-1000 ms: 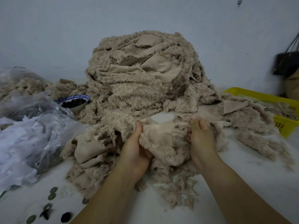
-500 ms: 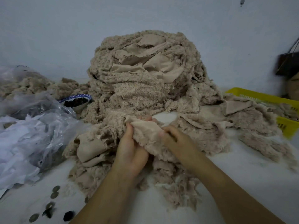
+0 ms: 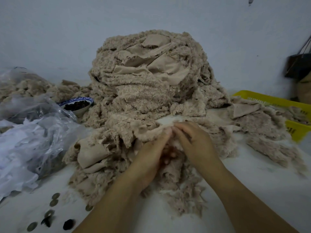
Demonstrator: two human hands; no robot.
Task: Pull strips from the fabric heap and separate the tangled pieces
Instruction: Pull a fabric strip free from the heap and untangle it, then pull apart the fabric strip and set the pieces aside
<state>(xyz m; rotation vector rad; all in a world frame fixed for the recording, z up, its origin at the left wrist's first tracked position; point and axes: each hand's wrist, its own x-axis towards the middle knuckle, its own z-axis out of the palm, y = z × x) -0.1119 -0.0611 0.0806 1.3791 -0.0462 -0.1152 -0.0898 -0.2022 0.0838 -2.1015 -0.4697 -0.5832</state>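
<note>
A tall heap of beige fuzzy fabric strips [image 3: 144, 78] rises at the middle of the white table [image 3: 262, 179], and its tangled skirt spreads toward me. At the heap's front foot my left hand [image 3: 149, 158] and my right hand [image 3: 195, 140] meet side by side. Both pinch the edge of one fluffy strip [image 3: 151, 132] between fingers and thumb. My fingertips are partly buried in the pile. More loose strips [image 3: 269, 145] trail off to the right.
Crumpled clear plastic bags [image 3: 33, 140] lie at the left, with a blue-rimmed bowl of dark bits [image 3: 77, 105] behind them. A yellow basket [image 3: 289, 115] holds fabric at the right edge. Several coins and dark buttons [image 3: 53, 214] lie on the table's near left.
My hands, apart on a stretched strip a second ago, have come together at the heap's front. The right hand slid left toward the left hand, and the strip bunched up between them.
</note>
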